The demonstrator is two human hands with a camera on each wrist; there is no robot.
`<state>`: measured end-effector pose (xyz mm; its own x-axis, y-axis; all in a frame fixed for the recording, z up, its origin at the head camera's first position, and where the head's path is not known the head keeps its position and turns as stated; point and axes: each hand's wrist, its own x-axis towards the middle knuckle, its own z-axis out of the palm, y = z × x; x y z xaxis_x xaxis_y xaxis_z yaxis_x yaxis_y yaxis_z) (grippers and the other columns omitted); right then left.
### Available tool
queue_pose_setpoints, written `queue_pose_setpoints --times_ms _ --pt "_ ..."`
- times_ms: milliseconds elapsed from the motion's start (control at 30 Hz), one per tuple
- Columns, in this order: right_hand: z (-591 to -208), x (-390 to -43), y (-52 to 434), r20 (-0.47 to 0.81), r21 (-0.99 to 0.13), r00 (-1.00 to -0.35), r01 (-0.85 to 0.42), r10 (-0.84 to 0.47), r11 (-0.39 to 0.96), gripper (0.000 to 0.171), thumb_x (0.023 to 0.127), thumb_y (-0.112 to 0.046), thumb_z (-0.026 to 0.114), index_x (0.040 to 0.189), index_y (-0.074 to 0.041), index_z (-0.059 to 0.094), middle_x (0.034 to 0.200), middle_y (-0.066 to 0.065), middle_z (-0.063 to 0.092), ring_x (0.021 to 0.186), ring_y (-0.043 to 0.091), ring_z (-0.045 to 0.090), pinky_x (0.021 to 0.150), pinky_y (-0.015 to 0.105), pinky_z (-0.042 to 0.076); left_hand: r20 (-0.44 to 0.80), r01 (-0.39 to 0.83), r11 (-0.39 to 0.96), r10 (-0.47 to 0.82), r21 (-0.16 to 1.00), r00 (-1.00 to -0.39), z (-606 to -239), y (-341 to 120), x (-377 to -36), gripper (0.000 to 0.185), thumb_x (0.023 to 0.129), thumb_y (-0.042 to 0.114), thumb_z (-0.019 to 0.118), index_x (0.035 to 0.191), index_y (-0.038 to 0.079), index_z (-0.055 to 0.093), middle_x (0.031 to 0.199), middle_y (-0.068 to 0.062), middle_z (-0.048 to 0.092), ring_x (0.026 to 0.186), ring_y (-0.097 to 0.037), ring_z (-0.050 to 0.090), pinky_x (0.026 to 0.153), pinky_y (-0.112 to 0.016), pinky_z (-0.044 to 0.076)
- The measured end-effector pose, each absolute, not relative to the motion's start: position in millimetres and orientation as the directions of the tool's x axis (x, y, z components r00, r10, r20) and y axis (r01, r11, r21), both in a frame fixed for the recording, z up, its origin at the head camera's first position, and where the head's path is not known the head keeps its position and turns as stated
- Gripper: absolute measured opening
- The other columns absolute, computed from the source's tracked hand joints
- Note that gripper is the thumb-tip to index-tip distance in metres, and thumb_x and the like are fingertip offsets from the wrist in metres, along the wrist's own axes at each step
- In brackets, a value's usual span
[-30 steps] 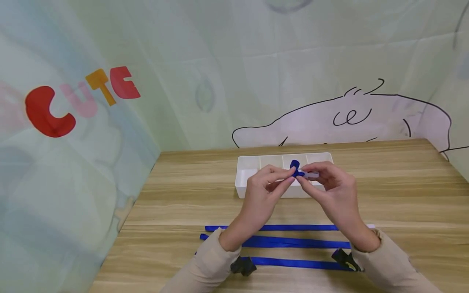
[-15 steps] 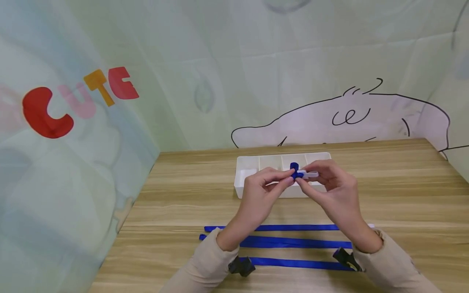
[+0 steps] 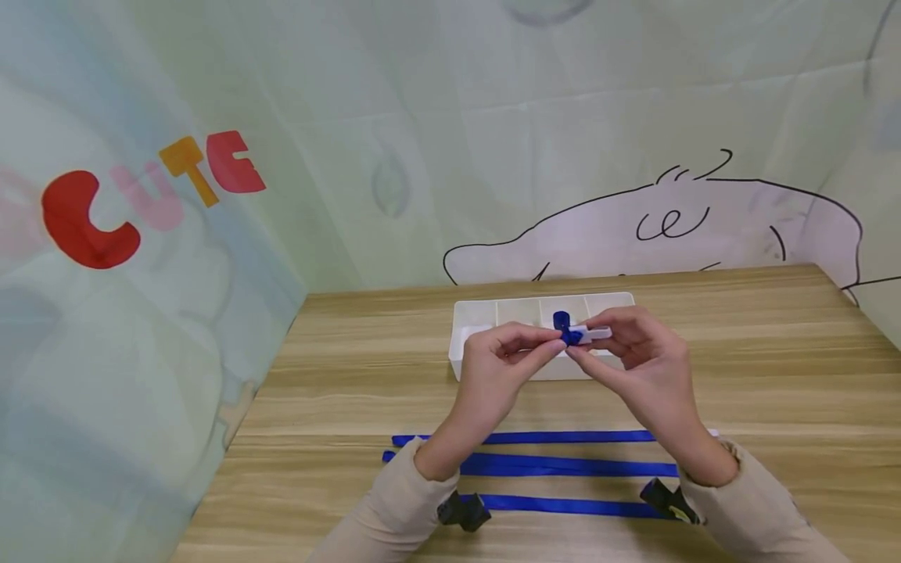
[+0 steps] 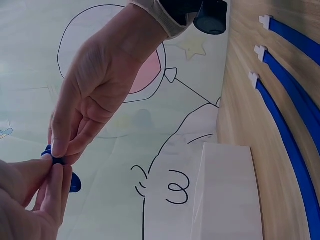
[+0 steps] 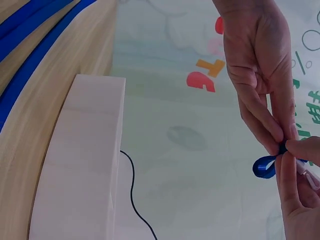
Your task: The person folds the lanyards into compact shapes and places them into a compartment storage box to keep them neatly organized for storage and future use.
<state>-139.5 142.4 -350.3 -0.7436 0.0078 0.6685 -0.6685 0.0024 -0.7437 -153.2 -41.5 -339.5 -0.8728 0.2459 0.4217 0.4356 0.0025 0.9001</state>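
Above the tray in the head view, my left hand (image 3: 496,367) pinches a folded blue lanyard strap (image 3: 561,320) between thumb and fingertips. My right hand (image 3: 651,363) meets it there, gripping the same small bundle from the other side. A white plastic clip (image 3: 597,333) sticks out from the strap beneath the right fingers. In the right wrist view, a rounded blue loop (image 5: 264,168) of the strap hangs off the pinch point, and the clip (image 5: 311,179) shows partly behind the right hand. Fingertips cover the middle of the bundle in both wrist views.
Behind the hands stands a white divided tray (image 3: 475,367) on the wooden table (image 3: 352,391). Several blue straps (image 3: 563,466) lie across the table below the forearms, with white clip ends (image 4: 255,79) visible in the left wrist view. A printed cloth (image 3: 352,156) hangs behind.
Both hands stay almost in place, still holding the strap. The fingers shift slightly, the blue loop edges left, and more of the white clip shows.
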Motion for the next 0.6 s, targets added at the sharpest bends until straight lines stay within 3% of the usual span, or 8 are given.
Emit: queue_pose_setpoints --times_ms 233,500,600 --pt "-353.4 -141.1 141.8 0.733 -0.678 -0.68 -0.733 -0.019 0.061 0.056 0.062 0.034 0.074 0.112 0.012 0.062 0.101 0.025 0.065 0.088 0.019 0.068 0.084 0.024 0.056 0.405 0.415 -0.017 0.257 0.91 -0.877 -341.2 -40.8 -152.6 0.017 0.089 0.007 0.074 0.104 -0.002 0.076 0.1 -0.012 0.074 0.087 -0.019 0.071 0.08 -0.031 0.059" --pt "-356.6 -141.6 142.1 0.778 -0.616 -0.628 -0.771 -0.034 0.16 0.059 0.058 0.034 0.076 0.111 0.012 0.061 0.101 0.023 0.065 0.087 0.016 0.064 0.085 0.021 0.055 0.364 0.389 0.05 0.257 0.92 -0.895 -339.6 -41.4 -148.3 0.018 0.092 0.015 0.073 0.105 0.003 0.078 0.099 -0.005 0.075 0.084 -0.013 0.067 0.072 -0.024 0.056" --pt "-358.4 -142.2 143.3 0.804 -0.58 -0.593 -0.799 -0.046 0.156 0.052 0.066 0.025 0.08 0.112 0.014 0.059 0.102 0.023 0.065 0.09 0.016 0.064 0.088 0.023 0.054 0.369 0.393 0.053 0.251 0.918 -0.895 -339.4 -40.8 -148.3 0.017 0.092 0.014 0.074 0.104 0.003 0.078 0.098 -0.005 0.075 0.083 -0.011 0.066 0.067 -0.022 0.052"
